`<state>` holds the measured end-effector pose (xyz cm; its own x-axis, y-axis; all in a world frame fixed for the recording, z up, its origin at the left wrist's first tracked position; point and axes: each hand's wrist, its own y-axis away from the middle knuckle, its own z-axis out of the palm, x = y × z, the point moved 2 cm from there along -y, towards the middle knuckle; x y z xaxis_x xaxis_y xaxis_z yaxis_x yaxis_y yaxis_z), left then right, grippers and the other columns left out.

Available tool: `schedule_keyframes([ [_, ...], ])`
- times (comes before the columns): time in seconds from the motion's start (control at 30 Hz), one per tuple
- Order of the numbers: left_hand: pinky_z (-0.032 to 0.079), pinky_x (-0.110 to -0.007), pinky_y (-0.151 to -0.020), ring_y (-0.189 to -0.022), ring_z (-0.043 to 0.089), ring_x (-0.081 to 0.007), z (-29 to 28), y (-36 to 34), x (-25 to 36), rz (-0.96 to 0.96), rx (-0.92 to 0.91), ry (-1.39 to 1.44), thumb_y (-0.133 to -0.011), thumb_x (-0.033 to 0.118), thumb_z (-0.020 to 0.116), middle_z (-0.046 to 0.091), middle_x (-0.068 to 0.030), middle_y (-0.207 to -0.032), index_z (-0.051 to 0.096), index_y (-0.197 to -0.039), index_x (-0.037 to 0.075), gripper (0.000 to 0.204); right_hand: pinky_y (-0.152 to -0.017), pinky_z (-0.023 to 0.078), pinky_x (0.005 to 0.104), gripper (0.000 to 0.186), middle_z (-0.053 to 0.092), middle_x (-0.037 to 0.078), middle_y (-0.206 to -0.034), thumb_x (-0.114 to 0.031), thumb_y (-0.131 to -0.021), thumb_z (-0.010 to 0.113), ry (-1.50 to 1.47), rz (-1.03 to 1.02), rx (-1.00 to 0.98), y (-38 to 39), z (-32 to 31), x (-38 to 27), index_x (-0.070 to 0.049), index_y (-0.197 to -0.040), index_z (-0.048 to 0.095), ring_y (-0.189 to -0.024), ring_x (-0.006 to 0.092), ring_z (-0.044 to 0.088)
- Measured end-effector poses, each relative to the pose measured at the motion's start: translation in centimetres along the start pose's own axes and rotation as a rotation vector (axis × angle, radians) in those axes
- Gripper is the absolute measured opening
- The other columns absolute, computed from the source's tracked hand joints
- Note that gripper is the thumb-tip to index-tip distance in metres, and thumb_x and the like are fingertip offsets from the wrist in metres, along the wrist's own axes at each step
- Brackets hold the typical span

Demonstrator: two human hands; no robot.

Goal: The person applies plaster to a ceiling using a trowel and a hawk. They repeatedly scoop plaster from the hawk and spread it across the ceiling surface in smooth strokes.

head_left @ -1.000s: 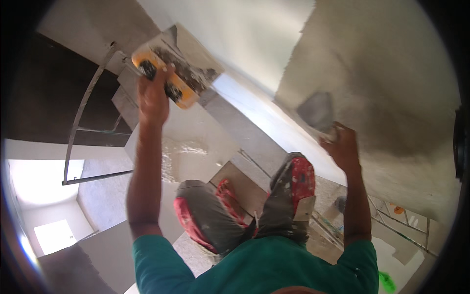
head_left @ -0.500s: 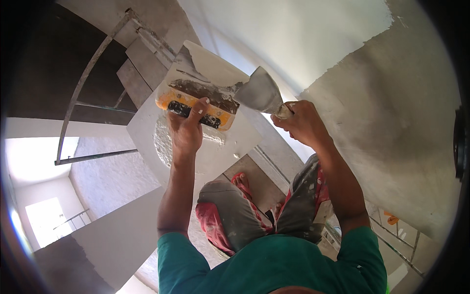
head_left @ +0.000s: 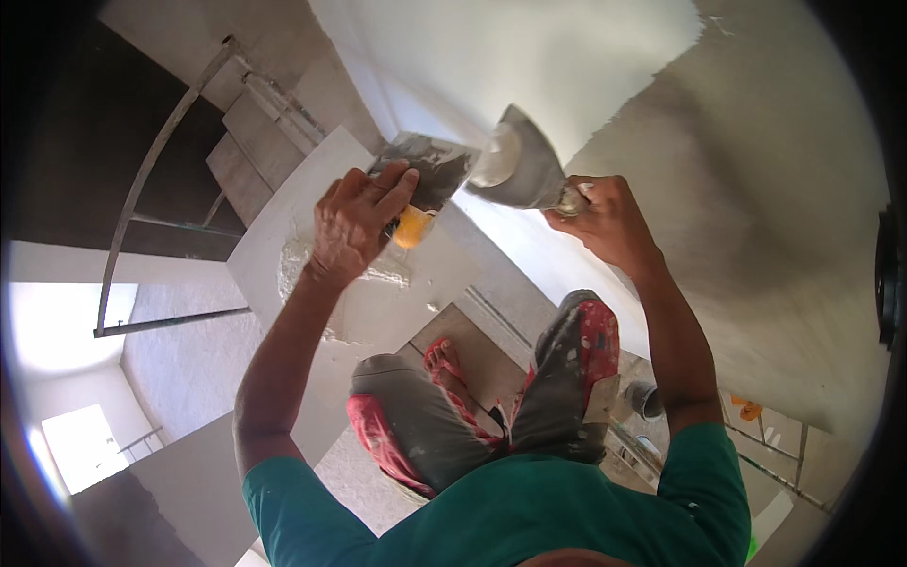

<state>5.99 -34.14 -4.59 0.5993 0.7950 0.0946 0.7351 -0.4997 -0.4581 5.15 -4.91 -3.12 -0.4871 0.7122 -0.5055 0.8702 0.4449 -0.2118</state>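
Observation:
My left hand (head_left: 359,219) is closed on a wide plastering trowel (head_left: 433,172) with a dark, putty-smeared blade; part of its orange handle shows below my fingers. In my right hand (head_left: 609,225) is a putty knife (head_left: 539,168), gripped by its short, crusted handle. A lump of white putty (head_left: 498,157) sits on the knife's flared blade, right beside the trowel's edge. The two blades meet or nearly meet; blur hides which. Below my left hand lies a pale board (head_left: 378,321) with a thick patch of wet putty (head_left: 383,271) on it.
At the right rises a wall, coated white (head_left: 529,57) in its upper part and grey (head_left: 756,246) elsewhere. A metal scaffold frame (head_left: 135,203) stands at the left. Beside my knee, a dark bucket (head_left: 644,401) shows. My sandalled foot (head_left: 446,364) rests on planks.
My left hand has rolled over, so its back now faces up and the trowel's blade is tilted. White putty now shows on the putty knife, whose blade has turned.

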Motion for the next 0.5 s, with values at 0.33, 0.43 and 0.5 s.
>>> schedule_keyframes([
  [0.33,0.047,-0.043,-0.073,-0.083,0.060,-0.0387,9.1,-5.7,-9.6,-0.806,-0.118,0.215,-0.069,0.024,0.061,0.062,-0.0238,-0.083,0.060,-0.092,-0.004,0.036,-0.074,0.043,0.0376,0.043,0.057,0.016,-0.086,-0.024,-0.070,0.070,0.605,0.720,0.220,20.4,-21.6,13.2,0.001,-0.103,0.057,-0.082,0.0261,0.055],
  [0.43,0.048,-0.042,-0.071,-0.081,0.063,-0.0359,15.2,-4.8,-10.9,-0.996,-0.033,0.214,-0.068,0.024,0.062,0.063,-0.0235,-0.081,0.061,-0.086,-0.006,0.036,-0.061,0.043,0.0316,0.031,0.054,0.006,-0.063,-0.017,-0.069,0.066,0.365,0.951,0.221,22.8,-25.4,13.6,0.002,-0.092,0.060,-0.063,0.0173,0.052],
  [0.5,0.049,-0.039,-0.062,-0.068,0.064,-0.0299,20.8,-3.1,-11.0,-1.142,0.040,0.441,-0.066,0.022,0.063,0.063,-0.0211,-0.072,0.060,-0.077,-0.009,0.033,-0.057,0.042,0.0287,0.034,0.051,0.004,-0.067,-0.016,-0.069,0.065,0.335,1.021,0.175,24.4,-26.7,15.7,0.003,-0.096,0.057,-0.060,0.0135,0.049],
])
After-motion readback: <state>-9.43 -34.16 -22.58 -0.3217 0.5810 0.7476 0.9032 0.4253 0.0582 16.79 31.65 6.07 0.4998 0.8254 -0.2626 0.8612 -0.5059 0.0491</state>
